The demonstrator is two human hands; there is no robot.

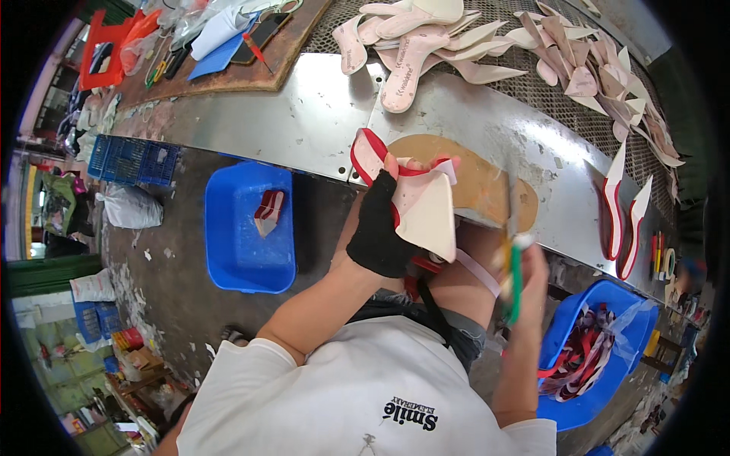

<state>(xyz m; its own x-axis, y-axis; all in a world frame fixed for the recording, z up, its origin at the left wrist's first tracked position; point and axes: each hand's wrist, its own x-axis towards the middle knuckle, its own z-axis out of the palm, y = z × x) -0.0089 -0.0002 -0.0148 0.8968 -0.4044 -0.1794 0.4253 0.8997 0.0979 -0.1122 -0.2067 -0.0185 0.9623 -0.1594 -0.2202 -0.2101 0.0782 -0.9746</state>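
Note:
My left hand (382, 228), in a black fingerless glove, is closed round a pale shoe insole (426, 209) with red trim along its edge. It holds the piece tilted over my lap, at the table's near edge. To its right, my right hand (532, 277) grips green-handled scissors (514, 285), smeared by motion, with the grey blade end pointing away from me. A pale strip (477, 273) hangs beneath the insole across my thigh. Behind the insole lies a tan board (487, 178) with rounded ends.
Untrimmed insoles (411, 64) pile up on the mesh; two red-edged ones (614, 201) lie on the metal table (304, 114) at right. A blue tub (213, 228) at left holds a red-and-pale piece. Another blue tub (582, 410) at right holds red and white strips.

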